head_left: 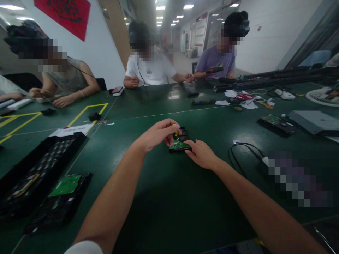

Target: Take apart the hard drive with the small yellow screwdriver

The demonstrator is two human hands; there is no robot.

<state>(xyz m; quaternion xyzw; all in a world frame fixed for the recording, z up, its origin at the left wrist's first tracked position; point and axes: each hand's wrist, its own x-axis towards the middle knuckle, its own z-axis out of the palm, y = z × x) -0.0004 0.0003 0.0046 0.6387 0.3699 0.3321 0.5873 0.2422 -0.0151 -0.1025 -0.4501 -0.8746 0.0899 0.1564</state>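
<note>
Circuit-board unit lies flat on the green tabletop, in front of the person, about midway between the near and far edges. The left hand is over its left side, fingers bent and drawn nearly together around a small yellow-and-black screwdriver; thumb and forefinger pinch the handle. The tool stands close to upright, lower end toward the board; whether its tip touches cannot be told. The right hand is at the unit's right side, its forefinger reaching onto the board and its thumb by the near right corner, the two a little apart and steadying that side; the remaining fingers are curled and partly hidden.

The unit's long axis runs from the near edge of the tabletop toward the far edge, with the green end nearest the person and the darker end pointing away. It is black-framed and roughly rectangular, with bright green circuitry and pale marks at the near end and black parts beyond; small details are too blurred to read.

Toward the tabletop's near left corner lie a long black tray and a black assembly bearing a green board. Toward the right edge sit another board unit and a grey box.
</note>
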